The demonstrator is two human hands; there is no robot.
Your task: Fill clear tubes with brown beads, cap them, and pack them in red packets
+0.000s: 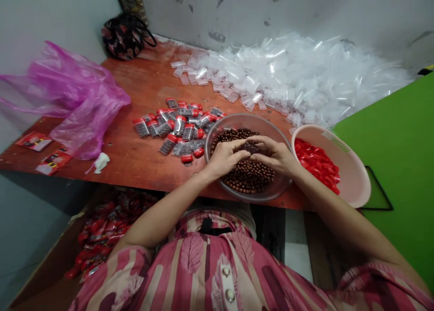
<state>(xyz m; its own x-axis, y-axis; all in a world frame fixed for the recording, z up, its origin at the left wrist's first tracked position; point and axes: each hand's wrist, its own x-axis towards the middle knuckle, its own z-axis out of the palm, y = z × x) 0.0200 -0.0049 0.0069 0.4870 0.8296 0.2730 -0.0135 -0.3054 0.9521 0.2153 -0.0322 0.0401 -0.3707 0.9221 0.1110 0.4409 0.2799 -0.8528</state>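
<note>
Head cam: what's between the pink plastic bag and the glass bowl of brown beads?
In the head view, a loose cluster of red-capped clear vials lies on the wooden table between the pink plastic bag and the glass bowl.

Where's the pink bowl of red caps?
In the head view, the pink bowl sits at the table's right end, just right of the clear bowl of brown beads.

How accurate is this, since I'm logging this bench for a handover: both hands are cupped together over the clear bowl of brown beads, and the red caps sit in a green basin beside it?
The basin is wrong: the head view shows a pink plastic basin holding the red caps, with a green surface beside it. The rest stands: the left hand and right hand are cupped over the clear bowl of brown beads.
</note>
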